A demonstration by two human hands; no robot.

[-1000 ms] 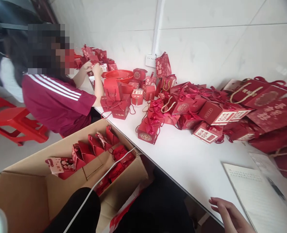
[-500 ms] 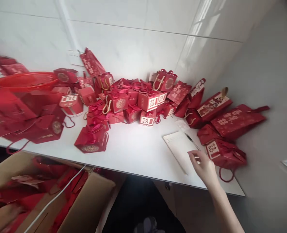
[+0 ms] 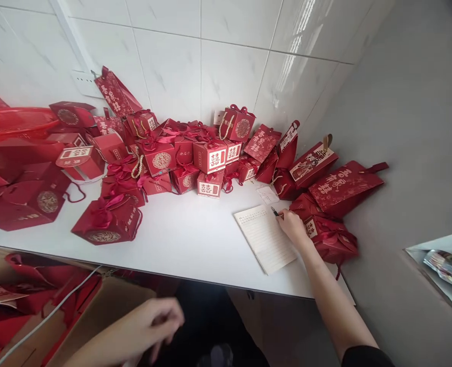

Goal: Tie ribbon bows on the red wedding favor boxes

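My right hand (image 3: 293, 228) rests on the right side of a lined notebook (image 3: 264, 238) on the white table (image 3: 195, 244), fingers closed on a dark pen (image 3: 274, 211) whose tip touches the page's top corner. Just right of it lies a red gift bag (image 3: 330, 238). My left hand (image 3: 155, 323) hangs below the table edge with loosely curled fingers, smeared by motion, over a cardboard box (image 3: 107, 316) of red bags. Nothing shows in it.
Many red gift boxes and bags (image 3: 183, 158) are piled along the tiled wall. A red box with a bow (image 3: 107, 224) sits nearer the front edge. A red basket (image 3: 15, 120) stands at far left. A grey ledge (image 3: 435, 275) juts at right.
The view swung right, away from the seated person. My right hand moved from the table edge to the notebook and took up the pen. My left hand came into view.
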